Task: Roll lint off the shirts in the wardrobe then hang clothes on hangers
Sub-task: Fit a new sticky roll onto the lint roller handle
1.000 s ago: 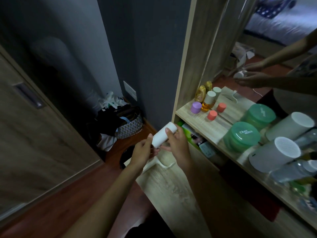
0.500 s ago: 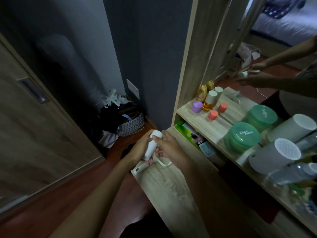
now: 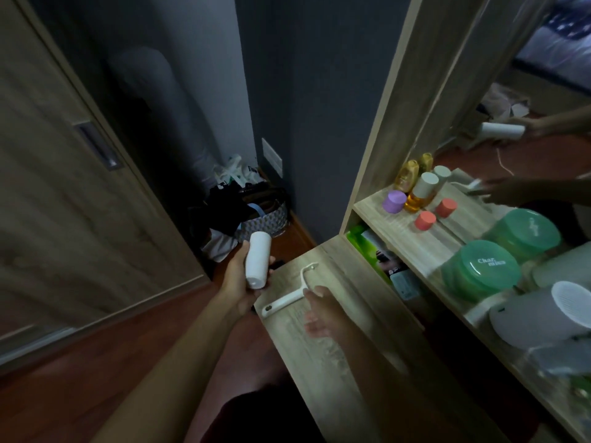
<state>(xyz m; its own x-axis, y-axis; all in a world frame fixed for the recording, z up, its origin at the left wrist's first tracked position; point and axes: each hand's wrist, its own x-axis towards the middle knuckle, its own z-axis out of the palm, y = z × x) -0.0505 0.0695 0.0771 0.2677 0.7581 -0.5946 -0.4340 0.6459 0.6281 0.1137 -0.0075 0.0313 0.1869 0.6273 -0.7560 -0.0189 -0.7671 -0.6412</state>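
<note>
My left hand [image 3: 238,287] grips a white cylindrical lint roll [image 3: 257,264] and holds it upright just off the left end of a wooden desk top [image 3: 323,356]. The white lint roller handle [image 3: 289,297], with its bent wire arm, lies flat on that desk top with no roll on it. My right hand [image 3: 321,310] hovers over the desk, fingers relaxed, fingertips at the handle's middle. No shirts or hangers are visible.
A mirror [image 3: 524,100] on the right reflects my arms and the roll. The shelf [image 3: 412,228] carries small bottles, green lidded jars [image 3: 481,270] and white canisters [image 3: 543,314]. A basket of dark clothes [image 3: 256,212] sits on the floor by the wall. A wooden sliding door [image 3: 64,187] stands left.
Both hands held the roll together before. My right hand has let go and dropped to the handle on the desk, while my left hand turned the roll upright and moved it left.
</note>
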